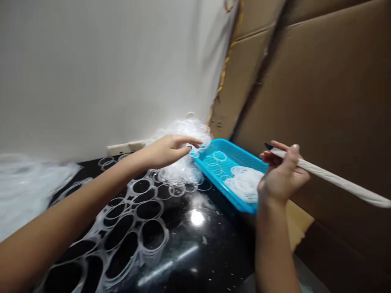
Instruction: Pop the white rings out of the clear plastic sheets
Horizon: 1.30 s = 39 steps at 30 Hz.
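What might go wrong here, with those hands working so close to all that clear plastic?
The dark pointed tip of the white-wrapped tool in the right hand lies close to the fingers, so a slip might prick them. The loose clear plastic rings by the left hand spill over the rim of the blue basket, so a careless brush might scatter them across the black countertop.

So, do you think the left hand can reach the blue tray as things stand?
Probably yes: the left hand sits just beside the blue tray, with only loose clear rings between them.
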Each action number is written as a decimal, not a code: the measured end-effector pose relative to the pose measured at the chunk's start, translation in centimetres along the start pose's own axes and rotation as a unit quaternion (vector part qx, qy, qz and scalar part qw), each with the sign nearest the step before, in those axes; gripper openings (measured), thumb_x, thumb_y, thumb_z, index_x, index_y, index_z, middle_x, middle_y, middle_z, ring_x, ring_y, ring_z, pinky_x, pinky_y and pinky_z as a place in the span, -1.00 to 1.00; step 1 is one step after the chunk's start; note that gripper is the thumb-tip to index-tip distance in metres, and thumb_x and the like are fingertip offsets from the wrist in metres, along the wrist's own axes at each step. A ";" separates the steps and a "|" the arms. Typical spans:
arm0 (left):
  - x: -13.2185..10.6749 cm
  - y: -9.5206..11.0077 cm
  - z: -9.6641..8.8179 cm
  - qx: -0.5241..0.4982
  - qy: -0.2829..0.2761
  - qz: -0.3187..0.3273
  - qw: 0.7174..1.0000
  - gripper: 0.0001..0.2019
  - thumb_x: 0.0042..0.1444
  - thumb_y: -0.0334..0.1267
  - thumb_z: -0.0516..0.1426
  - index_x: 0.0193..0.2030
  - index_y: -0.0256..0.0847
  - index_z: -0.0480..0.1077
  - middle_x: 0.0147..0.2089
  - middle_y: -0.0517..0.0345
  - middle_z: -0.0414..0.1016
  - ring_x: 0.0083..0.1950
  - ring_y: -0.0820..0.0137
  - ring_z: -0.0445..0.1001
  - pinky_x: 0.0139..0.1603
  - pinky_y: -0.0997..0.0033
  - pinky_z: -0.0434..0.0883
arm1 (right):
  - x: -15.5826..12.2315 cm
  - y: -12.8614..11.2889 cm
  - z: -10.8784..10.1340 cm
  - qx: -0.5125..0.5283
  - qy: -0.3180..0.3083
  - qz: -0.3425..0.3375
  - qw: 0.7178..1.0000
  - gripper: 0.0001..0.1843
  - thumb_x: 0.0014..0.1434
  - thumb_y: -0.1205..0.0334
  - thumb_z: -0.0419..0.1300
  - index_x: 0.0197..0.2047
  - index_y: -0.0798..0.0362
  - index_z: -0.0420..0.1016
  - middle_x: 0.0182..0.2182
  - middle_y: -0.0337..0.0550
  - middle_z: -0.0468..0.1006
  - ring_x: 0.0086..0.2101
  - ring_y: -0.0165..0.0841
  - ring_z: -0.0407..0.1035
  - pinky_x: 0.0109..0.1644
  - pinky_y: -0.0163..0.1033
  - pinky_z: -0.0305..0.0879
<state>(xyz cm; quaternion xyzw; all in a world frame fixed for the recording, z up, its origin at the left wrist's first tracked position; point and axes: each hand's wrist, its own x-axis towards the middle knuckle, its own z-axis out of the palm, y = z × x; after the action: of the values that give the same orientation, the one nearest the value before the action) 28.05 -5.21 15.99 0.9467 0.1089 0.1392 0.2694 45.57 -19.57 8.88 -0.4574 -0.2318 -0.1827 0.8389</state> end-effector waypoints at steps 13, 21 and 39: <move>13.6 8.1 14.0 0.230 -0.287 0.178 0.913 -0.57 0.08 -0.35 0.02 0.13 -0.12 0.24 -0.06 0.02 0.49 -0.14 0.29 0.46 -0.21 0.35 0.37 | 3.3 -0.4 -4.3 0.035 0.130 0.053 0.990 -0.64 0.14 0.04 0.03 -0.40 0.15 0.49 -0.65 -0.31 0.34 -0.61 -0.53 0.25 -0.50 -0.39 0.19; 3.5 2.0 4.0 0.245 -0.171 0.031 0.954 -0.62 0.07 -0.07 0.03 0.05 0.01 0.29 0.03 0.14 0.41 -0.06 0.28 0.40 -0.07 0.29 0.32 | 3.6 -0.3 -4.7 0.040 0.123 0.058 0.990 -0.65 0.15 0.07 0.01 -0.40 0.15 0.47 -0.62 -0.29 0.35 -0.63 -0.54 0.22 -0.55 -0.39 0.15; -9.5 -12.0 -2.9 0.068 -0.140 -0.286 0.945 -0.89 -0.21 -0.20 0.06 -0.61 -0.17 0.30 -0.63 0.25 0.34 -0.61 0.40 0.31 -0.56 0.44 0.23 | 3.4 1.7 -3.6 0.039 0.069 0.100 0.992 -0.66 0.05 0.06 0.07 -0.46 0.16 0.50 -0.70 -0.31 0.35 -0.66 -0.55 0.20 -0.58 -0.41 0.11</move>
<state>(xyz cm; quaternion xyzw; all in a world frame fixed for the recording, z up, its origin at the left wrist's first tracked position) 16.69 3.51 9.90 0.9017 0.3459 -0.0853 0.2451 50.04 -22.08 7.85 -0.4319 -0.1337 -0.1200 0.8839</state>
